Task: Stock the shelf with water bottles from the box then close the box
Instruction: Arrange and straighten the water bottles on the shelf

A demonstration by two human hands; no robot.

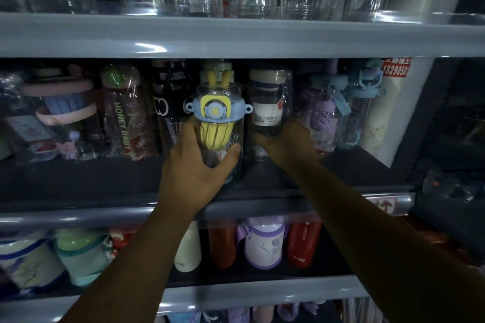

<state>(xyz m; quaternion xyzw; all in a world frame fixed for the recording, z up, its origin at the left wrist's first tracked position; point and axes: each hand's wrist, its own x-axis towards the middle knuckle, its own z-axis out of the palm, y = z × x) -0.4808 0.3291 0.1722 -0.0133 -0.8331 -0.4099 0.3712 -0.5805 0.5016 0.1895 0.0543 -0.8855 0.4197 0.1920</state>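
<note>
Left hand (199, 165) stretched forward, grip clamped round the blue-lidded bottle (219, 113) on the shelf (78, 181). Right hand (287, 141) lay against the beige-capped bottle (269, 102), grip unclear.

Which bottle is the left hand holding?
The clear bottle with the blue-and-yellow lid, standing in front of the others; the left hand grips its lower half. The right hand holds a white-labelled bottle.

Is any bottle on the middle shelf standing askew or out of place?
Yes. The pink-lidded bottle at the far left of the middle shelf leans sideways, while its neighbours, such as the Honey Baby bottle, stand upright.
</note>
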